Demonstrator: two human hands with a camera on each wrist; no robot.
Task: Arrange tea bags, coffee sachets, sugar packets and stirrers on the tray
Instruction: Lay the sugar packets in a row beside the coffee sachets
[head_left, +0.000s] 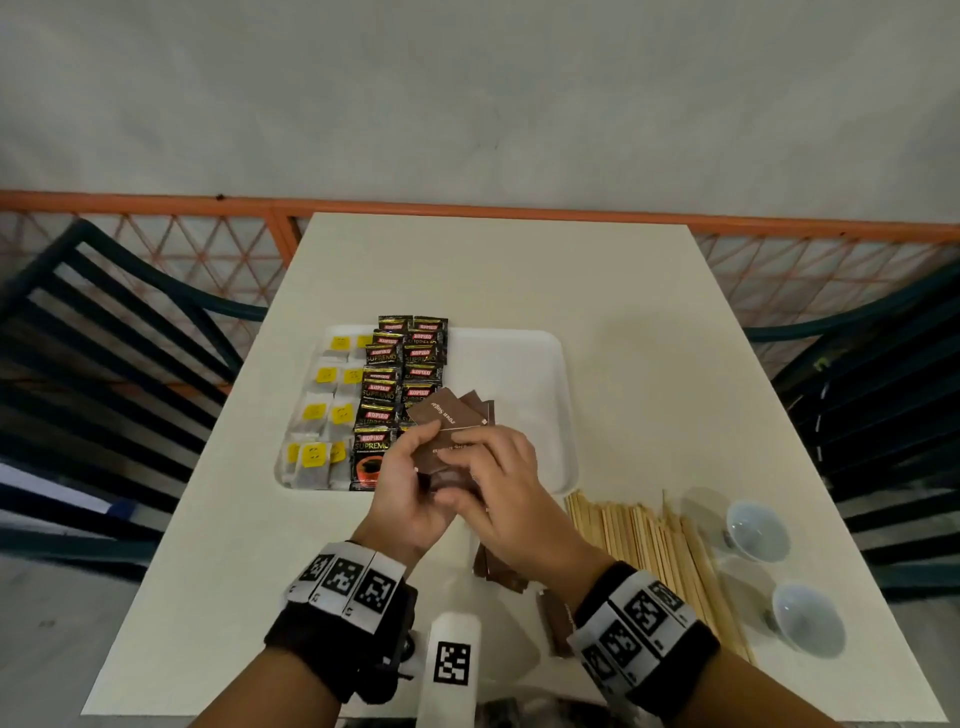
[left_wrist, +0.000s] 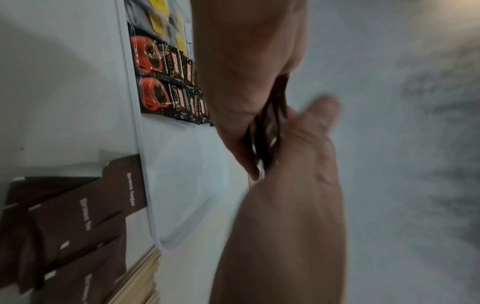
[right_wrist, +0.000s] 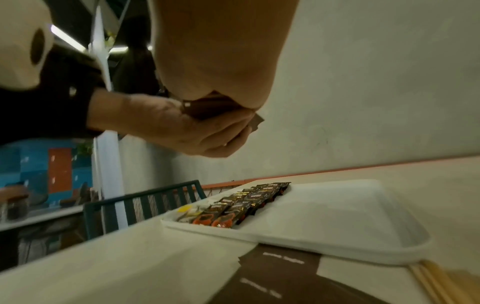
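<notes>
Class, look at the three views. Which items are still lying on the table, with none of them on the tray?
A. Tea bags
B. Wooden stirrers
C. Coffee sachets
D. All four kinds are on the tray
B: the wooden stirrers lie on the table right of the tray, which holds tea bags and coffee sachets.

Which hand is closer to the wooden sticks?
The right hand. It is just left of the sticks, holding brown sugar packets over the tray. The left hand holds them too, farther left.
</notes>
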